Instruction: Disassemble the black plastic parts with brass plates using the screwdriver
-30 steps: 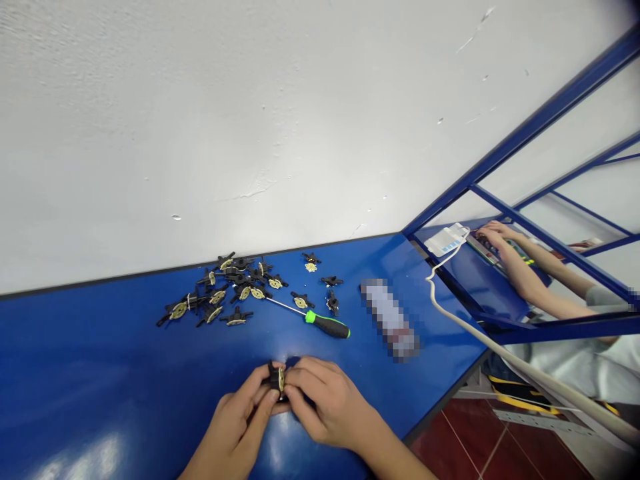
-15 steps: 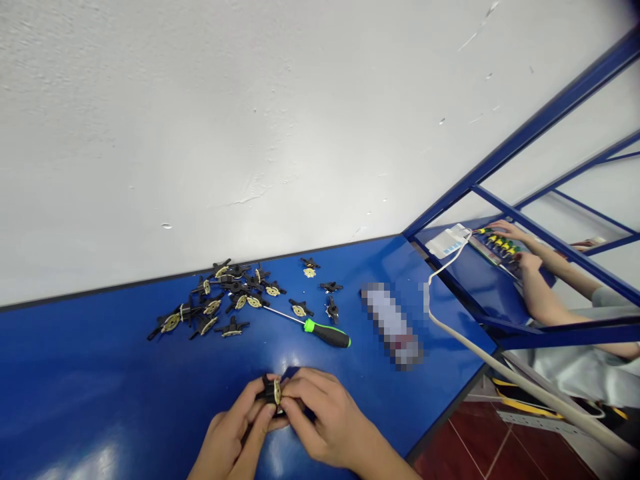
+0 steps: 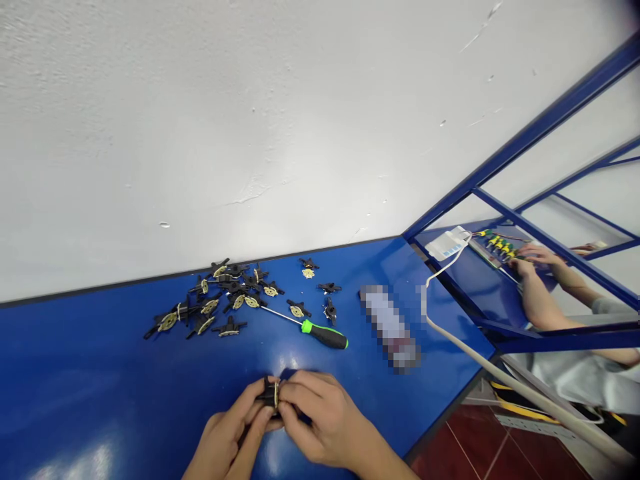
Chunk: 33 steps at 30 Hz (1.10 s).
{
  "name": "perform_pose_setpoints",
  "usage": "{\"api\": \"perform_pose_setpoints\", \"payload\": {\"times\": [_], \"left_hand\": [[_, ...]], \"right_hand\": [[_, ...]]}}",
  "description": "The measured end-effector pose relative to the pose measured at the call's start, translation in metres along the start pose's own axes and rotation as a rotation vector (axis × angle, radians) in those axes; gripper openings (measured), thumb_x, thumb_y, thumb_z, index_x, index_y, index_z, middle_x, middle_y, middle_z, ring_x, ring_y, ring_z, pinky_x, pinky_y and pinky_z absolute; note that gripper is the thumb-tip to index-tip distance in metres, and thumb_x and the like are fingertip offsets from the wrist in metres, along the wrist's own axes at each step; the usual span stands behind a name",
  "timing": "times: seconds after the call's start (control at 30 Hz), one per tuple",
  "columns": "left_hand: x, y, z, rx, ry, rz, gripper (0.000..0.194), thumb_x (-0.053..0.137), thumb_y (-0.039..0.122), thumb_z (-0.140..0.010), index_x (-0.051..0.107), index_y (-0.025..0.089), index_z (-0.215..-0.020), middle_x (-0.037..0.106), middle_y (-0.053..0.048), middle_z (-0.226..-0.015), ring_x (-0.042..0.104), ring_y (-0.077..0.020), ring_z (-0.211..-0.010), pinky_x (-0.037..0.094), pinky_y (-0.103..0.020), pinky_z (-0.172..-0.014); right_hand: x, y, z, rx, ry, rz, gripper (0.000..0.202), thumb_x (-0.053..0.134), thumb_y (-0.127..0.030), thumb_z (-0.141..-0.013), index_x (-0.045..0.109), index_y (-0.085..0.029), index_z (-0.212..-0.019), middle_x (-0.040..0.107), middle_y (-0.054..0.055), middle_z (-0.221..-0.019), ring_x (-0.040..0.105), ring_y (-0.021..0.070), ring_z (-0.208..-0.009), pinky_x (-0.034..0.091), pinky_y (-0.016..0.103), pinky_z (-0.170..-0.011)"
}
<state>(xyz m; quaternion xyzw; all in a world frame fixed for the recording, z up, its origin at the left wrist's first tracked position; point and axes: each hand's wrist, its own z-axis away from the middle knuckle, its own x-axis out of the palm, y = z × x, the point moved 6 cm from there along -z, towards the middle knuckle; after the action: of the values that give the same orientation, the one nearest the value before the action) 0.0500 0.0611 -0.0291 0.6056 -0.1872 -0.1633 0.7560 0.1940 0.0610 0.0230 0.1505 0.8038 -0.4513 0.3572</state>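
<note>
Near the table's front edge, my left hand grips a black plastic part with a pale gold disc between thumb and fingers. The disc faces right, seen almost edge-on. Against that face my right hand has its thumb and fingertips pinched together; anything between them is hidden. Beyond both hands lies a screwdriver with a black and green handle, its shaft pointing at a pile of similar black parts with gold discs. Several more such parts lie loose to the right of the pile.
All this lies on a blue table against a white wall. A blurred-out oblong object is on the right. Past it run a pale cable and a blue metal frame. Behind the frame, another person's hands work at yellow-green pieces.
The part in my hands has turned slightly, so its disc shows more edge-on. My fingers stay pinched at it. The other person's hands have shifted on their work.
</note>
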Motion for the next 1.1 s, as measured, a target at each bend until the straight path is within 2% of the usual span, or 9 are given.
{"api": "perform_pose_setpoints", "payload": {"times": [0.27,0.43,0.53,0.6,0.77,1.1], "left_hand": [[-0.0009,0.0018,-0.0034,0.019,0.0,-0.001,0.037,0.05,0.034,-0.104,0.063,0.031,-0.139,0.079,0.001,-0.121,0.077,-0.0257,-0.109,0.06,-0.034,-0.098],[-0.0034,0.0033,-0.0033,-0.006,0.044,0.022,0.037,0.053,0.04,-0.102,0.066,0.027,-0.135,0.08,-0.003,-0.117,0.077,-0.0281,-0.108,0.061,-0.037,-0.097],[-0.002,0.0049,-0.0026,-0.016,0.028,0.011,0.037,0.052,0.04,-0.102,0.066,0.027,-0.134,0.08,-0.003,-0.118,0.075,-0.0285,-0.111,0.06,-0.039,-0.099],[-0.0014,0.0048,-0.0025,-0.015,0.022,0.001,0.036,0.053,0.04,-0.102,0.066,0.029,-0.134,0.08,-0.003,-0.117,0.076,-0.0276,-0.109,0.061,-0.037,-0.097],[-0.002,0.0013,-0.002,0.027,0.013,-0.009,0.037,0.053,0.037,-0.103,0.065,0.03,-0.137,0.078,-0.004,-0.124,0.075,-0.0265,-0.11,0.061,-0.035,-0.097],[-0.0065,0.0087,-0.0001,0.104,0.071,-0.095,0.036,0.055,0.031,-0.102,0.067,0.033,-0.136,0.077,-0.003,-0.127,0.074,-0.0246,-0.113,0.058,-0.031,-0.099]], "right_hand": [[0.0045,0.001,-0.0007,0.055,-0.043,0.008,0.011,0.051,-0.018,-0.098,0.058,-0.021,-0.091,0.059,-0.001,-0.074,0.053,0.0131,-0.064,0.044,0.026,-0.064],[0.0033,0.0015,0.0017,0.059,0.04,-0.013,0.007,0.052,-0.016,-0.097,0.058,-0.02,-0.099,0.064,0.001,-0.078,0.058,0.014,-0.067,0.046,0.025,-0.062],[0.0012,0.0001,0.0034,0.025,0.065,-0.018,0.013,0.054,-0.015,-0.095,0.059,-0.019,-0.106,0.07,0.005,-0.087,0.065,0.0163,-0.074,0.05,0.027,-0.065],[-0.0002,-0.0011,0.004,-0.002,0.061,-0.011,0.016,0.055,-0.013,-0.094,0.059,-0.02,-0.109,0.072,0.007,-0.092,0.067,0.0171,-0.077,0.053,0.028,-0.067],[-0.0003,-0.0047,0.0053,-0.031,0.013,0.056,0.016,0.052,-0.011,-0.096,0.06,-0.019,-0.107,0.072,0.007,-0.09,0.068,0.0193,-0.078,0.055,0.03,-0.071],[0.0059,-0.0062,0.0016,0.044,-0.031,0.038,0.014,0.045,-0.014,-0.099,0.057,-0.02,-0.102,0.069,0.006,-0.089,0.065,0.0197,-0.08,0.053,0.03,-0.072]]}}
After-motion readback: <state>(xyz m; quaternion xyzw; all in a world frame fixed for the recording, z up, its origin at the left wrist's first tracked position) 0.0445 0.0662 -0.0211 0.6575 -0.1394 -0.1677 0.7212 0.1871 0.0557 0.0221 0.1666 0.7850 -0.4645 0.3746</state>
